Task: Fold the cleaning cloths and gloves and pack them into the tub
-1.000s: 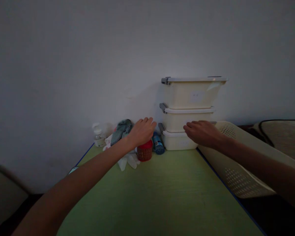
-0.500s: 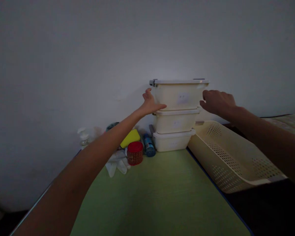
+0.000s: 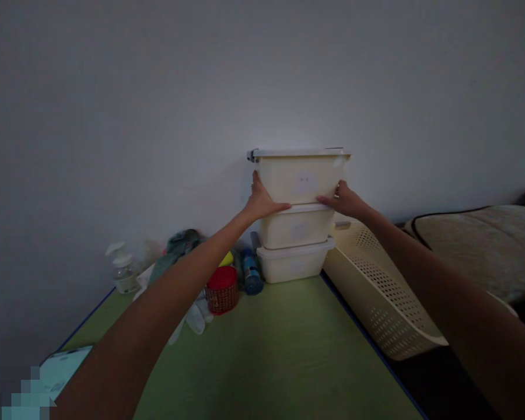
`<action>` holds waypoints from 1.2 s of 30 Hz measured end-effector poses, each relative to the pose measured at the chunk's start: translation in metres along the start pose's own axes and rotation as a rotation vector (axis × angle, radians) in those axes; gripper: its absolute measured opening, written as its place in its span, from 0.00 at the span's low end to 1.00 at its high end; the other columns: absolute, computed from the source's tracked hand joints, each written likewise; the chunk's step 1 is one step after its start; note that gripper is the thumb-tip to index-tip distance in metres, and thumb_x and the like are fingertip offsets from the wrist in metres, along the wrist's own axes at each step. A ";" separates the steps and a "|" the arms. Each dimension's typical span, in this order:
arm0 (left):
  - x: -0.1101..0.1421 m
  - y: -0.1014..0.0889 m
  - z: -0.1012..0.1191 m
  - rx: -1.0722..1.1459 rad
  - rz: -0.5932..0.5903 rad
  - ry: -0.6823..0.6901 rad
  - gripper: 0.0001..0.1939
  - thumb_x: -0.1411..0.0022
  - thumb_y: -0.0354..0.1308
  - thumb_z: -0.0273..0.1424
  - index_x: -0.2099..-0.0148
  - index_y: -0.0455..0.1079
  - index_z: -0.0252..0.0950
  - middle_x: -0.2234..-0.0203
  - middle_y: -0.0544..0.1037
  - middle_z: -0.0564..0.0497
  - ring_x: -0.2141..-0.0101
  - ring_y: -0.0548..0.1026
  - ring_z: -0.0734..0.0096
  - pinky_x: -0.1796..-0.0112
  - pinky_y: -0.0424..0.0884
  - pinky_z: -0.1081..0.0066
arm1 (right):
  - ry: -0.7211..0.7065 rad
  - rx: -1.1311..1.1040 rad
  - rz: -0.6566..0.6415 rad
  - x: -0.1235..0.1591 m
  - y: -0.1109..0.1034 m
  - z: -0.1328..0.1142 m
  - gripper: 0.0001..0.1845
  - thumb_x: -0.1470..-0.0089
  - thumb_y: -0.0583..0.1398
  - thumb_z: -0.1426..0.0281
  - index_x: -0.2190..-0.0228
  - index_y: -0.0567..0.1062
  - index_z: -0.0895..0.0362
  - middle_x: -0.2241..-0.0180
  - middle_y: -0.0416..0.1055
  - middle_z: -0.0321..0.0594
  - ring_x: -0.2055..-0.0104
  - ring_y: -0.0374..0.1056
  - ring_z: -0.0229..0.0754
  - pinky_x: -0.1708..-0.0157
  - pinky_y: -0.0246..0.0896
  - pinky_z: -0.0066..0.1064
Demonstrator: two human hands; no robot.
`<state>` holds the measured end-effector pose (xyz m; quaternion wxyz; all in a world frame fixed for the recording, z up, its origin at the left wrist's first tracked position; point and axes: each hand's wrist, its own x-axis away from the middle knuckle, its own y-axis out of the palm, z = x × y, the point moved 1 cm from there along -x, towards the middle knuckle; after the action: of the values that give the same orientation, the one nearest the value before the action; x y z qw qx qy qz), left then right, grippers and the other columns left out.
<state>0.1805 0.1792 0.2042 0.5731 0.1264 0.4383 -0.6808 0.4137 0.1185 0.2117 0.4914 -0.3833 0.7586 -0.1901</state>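
Note:
Three cream lidded storage boxes stand stacked against the wall on the green tabletop. The top storage box [image 3: 284,175] is the largest and carries a small label on its front. My left hand [image 3: 261,199] grips its lower left corner, with the thumb along the bottom front edge. At the lower right corner, my right hand [image 3: 345,199] holds the same box, thumb in front and fingers round the side. Beneath it are the middle storage box [image 3: 277,229] and the bottom storage box [image 3: 289,265]. The top box appears to rest on the middle one.
A perforated cream basket [image 3: 376,315] stands right of the table [image 3: 262,361]. Left of the stack are a blue bottle [image 3: 252,274], a red lidded container [image 3: 222,291], white gloves [image 3: 195,319] and a pump bottle [image 3: 123,271]. A beige cushioned surface [image 3: 476,245] lies at far right.
My right hand has moved left from beside the stack onto the top box's lower right corner. My left hand has settled against the lower left corner. The view has shifted slightly.

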 end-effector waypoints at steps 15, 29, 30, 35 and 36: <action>0.018 0.001 0.002 -0.069 0.053 -0.038 0.59 0.59 0.68 0.40 0.37 0.31 0.28 0.44 0.61 0.30 0.46 0.63 0.48 0.48 0.60 0.53 | -0.006 -0.181 0.222 0.006 0.029 0.019 0.25 0.58 0.59 0.53 0.66 0.62 0.58 0.67 0.67 0.46 0.65 0.64 0.47 0.67 0.60 0.38; 0.016 0.002 -0.003 -0.109 0.047 0.019 0.56 0.55 0.66 0.42 0.37 0.32 0.29 0.45 0.61 0.30 0.47 0.65 0.48 0.50 0.61 0.53 | -0.002 -0.195 0.341 0.012 0.033 0.014 0.22 0.59 0.59 0.52 0.69 0.63 0.55 0.70 0.68 0.43 0.69 0.62 0.45 0.70 0.59 0.36; 0.016 0.002 -0.003 -0.105 0.050 0.021 0.56 0.55 0.66 0.42 0.37 0.32 0.29 0.45 0.62 0.30 0.47 0.65 0.48 0.50 0.61 0.53 | 0.000 -0.198 0.341 0.012 0.032 0.014 0.22 0.59 0.59 0.52 0.69 0.63 0.55 0.70 0.68 0.43 0.68 0.63 0.45 0.70 0.59 0.36; 0.016 0.003 -0.003 -0.104 0.050 0.000 0.55 0.55 0.66 0.41 0.38 0.33 0.27 0.45 0.62 0.29 0.46 0.63 0.49 0.49 0.61 0.54 | 0.015 -0.206 0.337 0.013 0.031 0.010 0.23 0.59 0.59 0.53 0.68 0.63 0.56 0.68 0.68 0.44 0.67 0.63 0.46 0.68 0.60 0.37; 0.016 0.003 -0.003 -0.104 0.049 -0.003 0.55 0.55 0.66 0.41 0.38 0.33 0.27 0.46 0.62 0.29 0.46 0.64 0.49 0.49 0.61 0.54 | 0.018 -0.204 0.338 0.014 0.030 0.009 0.23 0.59 0.60 0.53 0.67 0.63 0.56 0.68 0.68 0.44 0.67 0.63 0.46 0.68 0.60 0.37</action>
<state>0.1769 0.1708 0.1901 0.5960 0.1060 0.4691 -0.6430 0.4067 0.1275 0.1791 0.4679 -0.2967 0.8319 -0.0304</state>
